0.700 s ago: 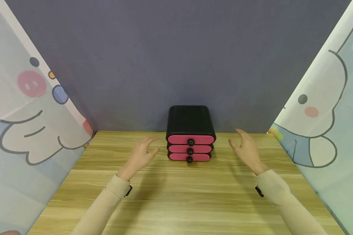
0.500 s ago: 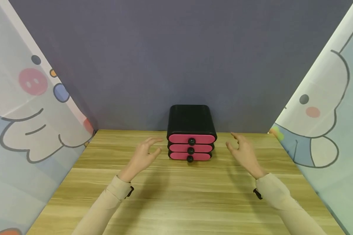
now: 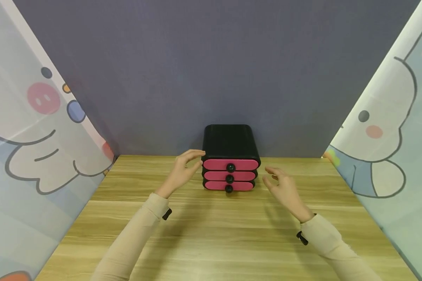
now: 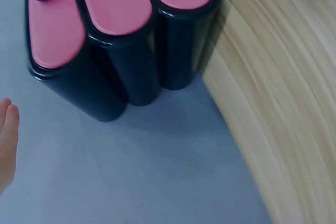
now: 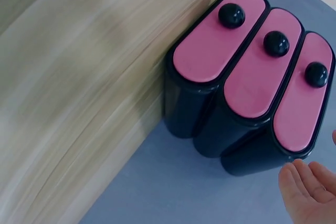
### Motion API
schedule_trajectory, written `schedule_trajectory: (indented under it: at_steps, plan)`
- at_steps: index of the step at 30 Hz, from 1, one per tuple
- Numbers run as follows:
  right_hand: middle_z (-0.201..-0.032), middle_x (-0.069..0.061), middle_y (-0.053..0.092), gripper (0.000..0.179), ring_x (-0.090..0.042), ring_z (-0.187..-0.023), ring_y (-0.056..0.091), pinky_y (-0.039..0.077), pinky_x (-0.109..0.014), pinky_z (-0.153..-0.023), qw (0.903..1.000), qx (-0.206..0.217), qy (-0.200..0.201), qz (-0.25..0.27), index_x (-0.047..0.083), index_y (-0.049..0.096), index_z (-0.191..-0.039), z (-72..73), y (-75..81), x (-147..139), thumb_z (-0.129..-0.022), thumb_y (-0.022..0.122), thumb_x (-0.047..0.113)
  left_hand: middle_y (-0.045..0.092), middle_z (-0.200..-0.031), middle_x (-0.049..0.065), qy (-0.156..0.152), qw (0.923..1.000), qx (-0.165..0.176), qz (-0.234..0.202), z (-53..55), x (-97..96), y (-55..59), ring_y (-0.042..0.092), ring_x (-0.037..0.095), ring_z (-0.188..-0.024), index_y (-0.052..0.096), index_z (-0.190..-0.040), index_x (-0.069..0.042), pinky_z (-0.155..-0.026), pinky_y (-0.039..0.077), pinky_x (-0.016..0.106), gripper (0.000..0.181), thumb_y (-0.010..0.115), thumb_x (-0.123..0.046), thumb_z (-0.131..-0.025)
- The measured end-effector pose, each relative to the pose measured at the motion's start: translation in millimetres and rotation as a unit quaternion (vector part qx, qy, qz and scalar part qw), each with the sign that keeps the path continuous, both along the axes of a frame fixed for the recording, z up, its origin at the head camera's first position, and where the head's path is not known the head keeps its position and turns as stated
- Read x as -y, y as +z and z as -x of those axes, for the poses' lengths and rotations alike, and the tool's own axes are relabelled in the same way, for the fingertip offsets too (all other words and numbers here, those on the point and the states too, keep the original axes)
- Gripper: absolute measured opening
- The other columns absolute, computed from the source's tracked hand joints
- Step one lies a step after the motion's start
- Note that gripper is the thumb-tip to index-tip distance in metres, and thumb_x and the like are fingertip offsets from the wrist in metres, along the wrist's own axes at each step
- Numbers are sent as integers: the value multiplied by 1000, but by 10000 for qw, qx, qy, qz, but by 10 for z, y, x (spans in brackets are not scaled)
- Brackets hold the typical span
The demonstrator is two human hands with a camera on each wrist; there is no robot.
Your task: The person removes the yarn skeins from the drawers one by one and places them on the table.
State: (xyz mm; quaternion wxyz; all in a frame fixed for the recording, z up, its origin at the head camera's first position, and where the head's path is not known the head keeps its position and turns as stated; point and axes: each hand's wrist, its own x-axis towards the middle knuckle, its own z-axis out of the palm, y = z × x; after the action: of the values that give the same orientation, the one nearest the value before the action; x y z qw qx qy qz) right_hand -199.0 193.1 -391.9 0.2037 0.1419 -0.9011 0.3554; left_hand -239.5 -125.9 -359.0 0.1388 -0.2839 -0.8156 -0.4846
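A small black cabinet [image 3: 229, 140] with three pink-fronted drawers stands at the back of the table. Each drawer front carries a round black knob, the top knob [image 3: 230, 167] among them; all three drawers are closed. My left hand [image 3: 181, 170] is at the cabinet's upper left side, thumb and fingers spread apart; whether the fingertips touch it cannot be told. A sliver of that hand's fingers [image 4: 7, 135] shows at the left wrist view's edge. To the right of the cabinet, my right hand [image 3: 285, 191] hovers with loosely bent fingers and holds nothing.
The light wood table [image 3: 225, 234] runs back to a dark grey panel [image 3: 218, 70] close behind the cabinet. Cartoon-printed sheets close off the left side [image 3: 21, 156] and the right side [image 3: 383, 128].
My left hand has moved up and right to the cabinet's side. The right hand has come left, nearer the cabinet, and its fingers bend a little more. The cabinet appears still.
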Motion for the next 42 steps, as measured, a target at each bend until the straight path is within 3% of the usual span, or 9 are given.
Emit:
schedule_trajectory:
  at_steps: [9, 18, 25, 29, 33, 42]
  plan:
    - [-110, -23, 63, 31, -37, -94, 63, 52, -44, -79, 9998, -48, 170, -26, -7, 61, -112, -28, -36, 148, -84, 64, 7, 55, -127, 7, 353, 9989, 250, 170, 288, 16, -44, 51, 23, -119, 57, -124, -6, -97, 42, 44, 32, 53, -14, -93]
    - [-107, -21, 64, 28, -33, -91, 64, 52, -44, -76, 9995, 73, 290, 74, -4, 63, -110, -60, -69, 239, -84, 63, 6, 31, -149, 0, 52, 9912, 1065, 791, 522, -154, -15, 28, 18, -137, 40, -140, -14, -108, 30, 38, 50, 51, -30, -94]
    - [-102, -19, 67, 28, -29, -88, 66, 53, -39, -75, 9990, 130, 388, 199, -5, 63, -110, -41, -93, 310, -84, 64, 4, 19, -153, -3, -43, 9789, 1497, 1388, 673, -206, 14, 18, 20, -141, 30, -144, -17, -110, 23, 45, 61, 54, -37, -92]
    - [-102, -19, 67, 28, -28, -87, 66, 53, -39, -75, 9984, 142, 482, 270, -6, 63, -109, -36, -116, 358, -83, 64, 2, 18, -153, -4, -71, 9747, 1600, 1560, 726, -185, 3, 13, 20, -142, 29, -145, -17, -112, 20, 46, 66, 57, -38, -89]
    - [-103, -19, 66, 29, -29, -88, 66, 53, -40, -76, 9973, 131, 593, 409, -6, 63, -109, -41, -134, 409, -81, 65, 1, 20, -153, -5, -45, 9763, 1656, 1394, 731, -143, -37, 13, 19, -141, 30, -144, -19, -111, 20, 47, 68, 60, -39, -87]
    - [-102, -19, 62, 35, -32, -90, 61, 52, -42, -78, 9859, -164, 832, 1441, -4, 63, -110, 33, -213, 549, -76, 71, -2, 22, -151, -12, -39, 9821, 1677, 857, 717, -147, -148, 14, 17, -142, 33, -143, -23, -111, 22, 46, 70, 63, -45, -83]
